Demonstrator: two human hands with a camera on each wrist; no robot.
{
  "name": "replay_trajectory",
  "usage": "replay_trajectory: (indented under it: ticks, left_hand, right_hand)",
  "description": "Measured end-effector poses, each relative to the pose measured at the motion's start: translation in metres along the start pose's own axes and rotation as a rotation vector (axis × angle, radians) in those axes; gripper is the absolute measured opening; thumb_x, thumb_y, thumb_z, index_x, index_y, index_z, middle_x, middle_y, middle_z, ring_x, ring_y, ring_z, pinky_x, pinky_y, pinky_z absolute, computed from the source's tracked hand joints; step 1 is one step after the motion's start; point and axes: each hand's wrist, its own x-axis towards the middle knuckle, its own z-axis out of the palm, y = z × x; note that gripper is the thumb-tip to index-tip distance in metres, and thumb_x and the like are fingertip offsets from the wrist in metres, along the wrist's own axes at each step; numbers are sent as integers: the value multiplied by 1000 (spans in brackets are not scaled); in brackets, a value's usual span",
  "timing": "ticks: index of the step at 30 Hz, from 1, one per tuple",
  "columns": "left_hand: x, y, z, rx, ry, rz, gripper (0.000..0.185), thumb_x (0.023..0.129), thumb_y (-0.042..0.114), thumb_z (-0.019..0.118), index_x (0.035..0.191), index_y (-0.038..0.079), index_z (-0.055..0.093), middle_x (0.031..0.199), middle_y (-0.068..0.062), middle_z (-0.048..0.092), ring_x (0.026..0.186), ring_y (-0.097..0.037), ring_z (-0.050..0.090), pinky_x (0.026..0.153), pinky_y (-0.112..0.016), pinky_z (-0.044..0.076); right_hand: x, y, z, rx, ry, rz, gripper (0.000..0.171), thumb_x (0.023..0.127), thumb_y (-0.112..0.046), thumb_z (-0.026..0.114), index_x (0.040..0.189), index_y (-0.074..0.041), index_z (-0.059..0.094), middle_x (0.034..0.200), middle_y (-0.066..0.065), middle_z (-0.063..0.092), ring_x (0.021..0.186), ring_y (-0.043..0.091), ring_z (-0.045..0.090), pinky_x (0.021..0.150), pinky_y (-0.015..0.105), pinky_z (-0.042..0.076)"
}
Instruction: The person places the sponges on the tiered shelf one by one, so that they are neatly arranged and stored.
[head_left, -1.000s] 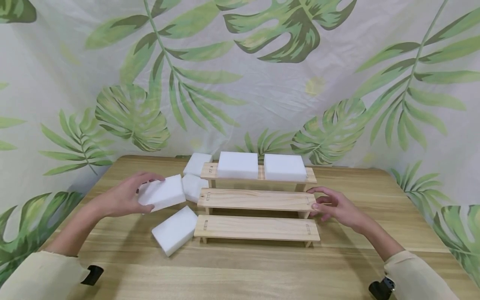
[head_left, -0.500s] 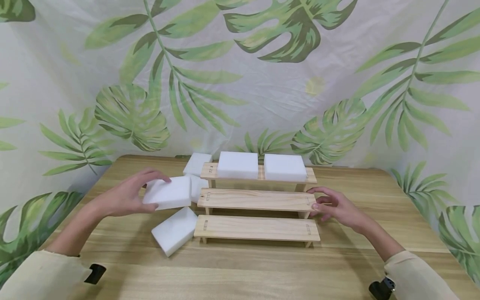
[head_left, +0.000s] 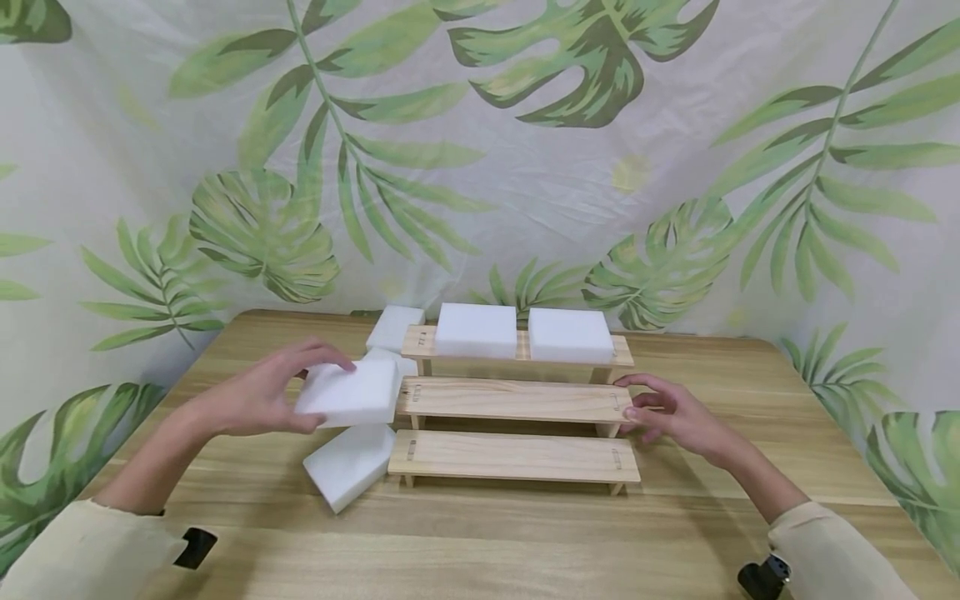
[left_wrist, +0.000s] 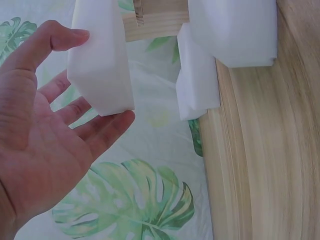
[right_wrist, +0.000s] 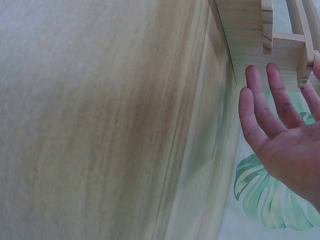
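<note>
Left hand [head_left: 258, 392] pinching foam block [head_left: 348, 393], mid-left of frame; best kept level over middle shelf [head_left: 513, 399]. Right hand [head_left: 671, 414], fingers relaxed, steadying shelf's right end.

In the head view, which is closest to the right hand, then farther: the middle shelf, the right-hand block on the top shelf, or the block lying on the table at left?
From the right hand:
1. Middle shelf, touching its right end.
2. Right top block, behind, one tier up.
3. Table block, far left, front.

A white rectangular sponge block [head_left: 351, 392], held level above the table, sits just left of the middle wooden step [head_left: 514, 399].
</note>
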Motion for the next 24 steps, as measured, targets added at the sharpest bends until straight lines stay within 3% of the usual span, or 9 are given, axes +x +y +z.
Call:
replay_trajectory:
  ticks: [12,24]
  left_hand:
    - [6,6,9,-18,3,68,57,73,14,89,125,18,67,128,0,62,113,-18,57,87,-36,50]
    - [17,16,17,-21,-3,69,54,77,16,86,127,18,66,130,-4,62,117,-25,58,89,-49,52]
  right_hand:
    - [-1,1,0,7,-5,-3,53,105,-15,61,151,1,41,112,20,67,101,30,73,82,48,59]
    - [0,2,0,10,-2,-1,53,105,-14,61,151,2,41,112,19,66,101,30,73,81,46,60]
